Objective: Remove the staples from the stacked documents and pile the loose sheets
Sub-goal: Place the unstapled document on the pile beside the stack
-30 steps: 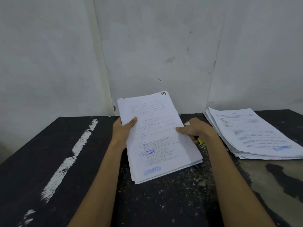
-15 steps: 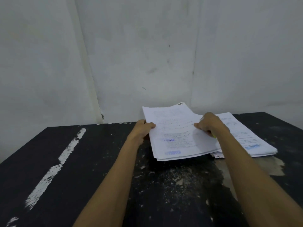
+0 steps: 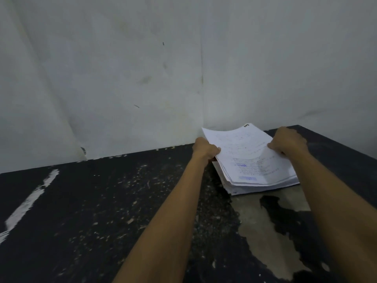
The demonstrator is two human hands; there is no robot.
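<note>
- White printed paper sheets sag between left hand and right hand, each gripping one edge.
- Probably to square them onto the white paper pile beneath.

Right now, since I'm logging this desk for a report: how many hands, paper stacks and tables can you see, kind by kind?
Hands: 2 (left hand, right hand)
Paper stacks: 2 (held sheaf, gripped by both hands, and the pile under it)
Tables: 1 (black table)
Total: 5
</note>
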